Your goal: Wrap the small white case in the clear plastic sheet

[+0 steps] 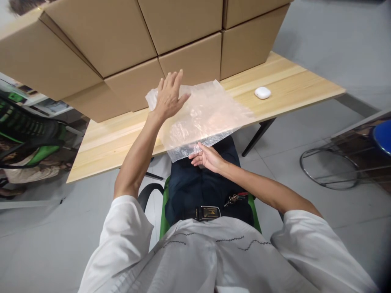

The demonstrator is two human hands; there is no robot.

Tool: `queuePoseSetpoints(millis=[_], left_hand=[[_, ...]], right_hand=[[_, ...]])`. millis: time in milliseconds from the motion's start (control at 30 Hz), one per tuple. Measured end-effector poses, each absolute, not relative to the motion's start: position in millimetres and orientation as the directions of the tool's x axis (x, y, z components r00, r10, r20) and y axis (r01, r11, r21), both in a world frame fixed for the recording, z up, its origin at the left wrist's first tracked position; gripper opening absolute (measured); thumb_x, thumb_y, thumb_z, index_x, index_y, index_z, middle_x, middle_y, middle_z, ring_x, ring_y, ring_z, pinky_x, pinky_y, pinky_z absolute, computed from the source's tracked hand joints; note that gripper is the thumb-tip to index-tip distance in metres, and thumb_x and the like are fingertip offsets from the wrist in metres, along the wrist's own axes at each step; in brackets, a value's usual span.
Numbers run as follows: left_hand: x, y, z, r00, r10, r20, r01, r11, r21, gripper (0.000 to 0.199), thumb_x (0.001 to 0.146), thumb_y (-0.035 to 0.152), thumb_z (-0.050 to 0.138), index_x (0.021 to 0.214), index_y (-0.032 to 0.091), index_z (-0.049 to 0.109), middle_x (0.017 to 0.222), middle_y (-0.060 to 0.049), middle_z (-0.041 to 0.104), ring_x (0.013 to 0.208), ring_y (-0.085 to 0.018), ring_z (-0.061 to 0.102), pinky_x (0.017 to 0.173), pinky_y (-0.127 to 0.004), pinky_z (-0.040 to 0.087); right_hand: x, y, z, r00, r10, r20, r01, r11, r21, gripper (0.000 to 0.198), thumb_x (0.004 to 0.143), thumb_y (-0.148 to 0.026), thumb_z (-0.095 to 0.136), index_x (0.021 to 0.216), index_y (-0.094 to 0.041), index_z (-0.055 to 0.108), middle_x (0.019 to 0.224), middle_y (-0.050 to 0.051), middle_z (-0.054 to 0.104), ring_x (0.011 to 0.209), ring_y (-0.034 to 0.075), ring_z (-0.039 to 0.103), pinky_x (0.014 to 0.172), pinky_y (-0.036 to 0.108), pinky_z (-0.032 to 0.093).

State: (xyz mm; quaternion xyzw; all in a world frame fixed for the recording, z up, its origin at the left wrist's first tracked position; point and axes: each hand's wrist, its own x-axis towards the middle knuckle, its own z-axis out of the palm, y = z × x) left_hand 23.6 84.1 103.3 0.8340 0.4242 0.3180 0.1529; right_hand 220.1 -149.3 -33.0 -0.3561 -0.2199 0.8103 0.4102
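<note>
A thin see-through plastic bag (210, 108) lies flat on the wooden table, its near edge hanging over the front above my lap. Spread over the bag's far left part is my left hand (169, 97), palm down, fingers apart and holding nothing; whether the palm touches the plastic I cannot tell. At the near edge, my right hand (209, 158) has its thumb against the plastic and its fingers curled beneath, pinching the bag's rim. Creases and shine run across the bag's near half.
Stacked cardboard boxes (189, 61) line the back of the wooden table (293, 87). A small white rounded case (262, 92) sits to the right. Beyond the table are a green-and-black chair (36, 130) at left and a blue stool (383, 137) at right.
</note>
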Motion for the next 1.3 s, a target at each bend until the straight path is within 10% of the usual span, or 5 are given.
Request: queuePoseSetpoints(millis=[467, 1000, 1300], left_hand=[[-7, 14, 18, 0.531, 0.846, 0.052, 0.782, -0.513, 0.355, 0.098, 0.121, 0.084, 0.062, 0.193, 0.018, 0.063, 0.215, -0.027, 0.039, 0.206, -0.055, 0.022, 0.165, -0.081, -0.003], [-61, 4, 43, -0.015, 0.877, 0.480, 0.532, -0.399, 0.747, 0.086, 0.114, 0.102, 0.066, 0.150, 0.028, 0.091, 0.164, -0.017, 0.088, 0.178, -0.043, 0.069, 0.160, -0.069, 0.042], [-16, 5, 29, 0.505, 0.862, 0.052, 0.718, -0.453, 0.529, 0.094, 0.118, 0.080, 0.073, 0.193, 0.024, 0.066, 0.215, -0.020, 0.042, 0.205, -0.048, 0.031, 0.169, -0.070, 0.012]], right_hand=[[217, -148, -32, -0.359, 0.839, -0.408, -0.496, -0.542, -0.679, 0.028, 0.138, -0.043, 0.063, 0.115, -0.027, 0.064, 0.095, 0.013, 0.097, 0.074, 0.022, 0.093, 0.064, 0.025, 0.070], [234, -139, -13, -0.330, 0.871, -0.365, -0.464, -0.486, -0.740, 0.039, 0.135, -0.019, 0.056, 0.101, -0.022, 0.075, 0.101, 0.015, 0.099, 0.072, 0.021, 0.093, 0.058, 0.024, 0.069], [231, -114, 2, -0.366, 0.878, -0.310, -0.470, -0.461, -0.752, 0.040, 0.137, -0.024, 0.047, 0.108, -0.022, 0.074, 0.116, 0.019, 0.100, 0.088, 0.025, 0.098, 0.061, 0.027, 0.073]])
